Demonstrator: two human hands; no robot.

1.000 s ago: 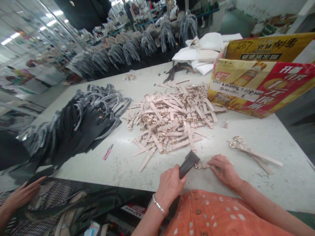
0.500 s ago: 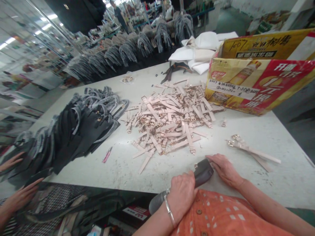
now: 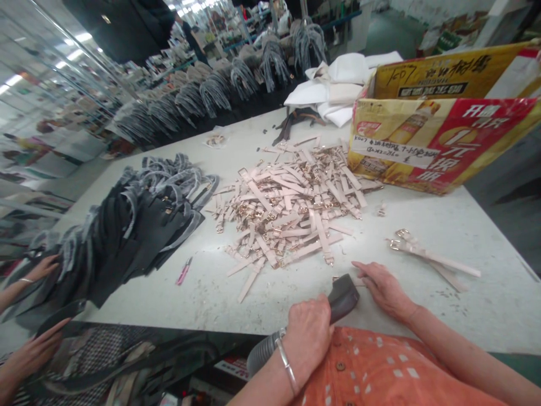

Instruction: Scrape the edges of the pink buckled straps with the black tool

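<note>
My left hand (image 3: 307, 334) is closed around a dark nozzle-shaped tool (image 3: 343, 296) with a grey ribbed hose (image 3: 262, 355) running off its back end. The tool's tip lies on the white table (image 3: 422, 220) just in front of me. My right hand (image 3: 381, 288) rests flat beside the tip, fingers stretched over a small pink strap piece that is mostly hidden beneath them. A large heap of pale pink straps with gold buckles (image 3: 291, 203) lies just beyond both hands.
Two finished pink straps (image 3: 426, 256) lie at the right. A red and yellow cardboard box (image 3: 439, 135) stands at the back right, white pieces (image 3: 333, 90) behind it. Black bag parts (image 3: 139, 220) pile at the left, where another person's hands (image 3: 29, 344) work. A pink cutter (image 3: 185, 270) lies near them.
My left hand has drawn the dark tool back toward my body and turned it lower, its hose coming into sight. My right hand stays on the strap. The other person's hands have moved.
</note>
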